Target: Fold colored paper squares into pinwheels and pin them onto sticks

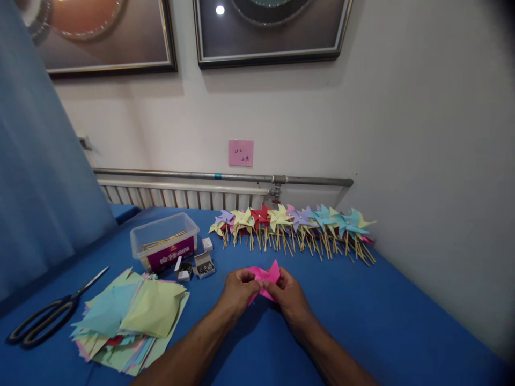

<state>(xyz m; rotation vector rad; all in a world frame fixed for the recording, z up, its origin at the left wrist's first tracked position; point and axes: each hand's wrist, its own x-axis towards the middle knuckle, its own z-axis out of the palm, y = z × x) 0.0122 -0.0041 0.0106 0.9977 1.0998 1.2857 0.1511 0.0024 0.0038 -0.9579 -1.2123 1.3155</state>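
A bright pink paper pinwheel (270,274), its corners folded inward, is held above the blue table between both hands. My left hand (238,289) pinches its left side, thumb near the middle. From the other side my right hand (290,295) grips the paper, with its thumb also close to the centre. Whether a pin sits at the centre is hard to make out. Left of the hands lie small open boxes of metal pushpins (205,266) and a pile of coloured paper squares (151,311).
Finished pinwheels on sticks (301,219) lie in a row along the back. A clear plastic tub (164,228) holds thin sticks (164,240). Black-handled scissors (60,311) rest at the far left, by a blue curtain (36,161). Behind the table are a radiator (181,195) and pipe.
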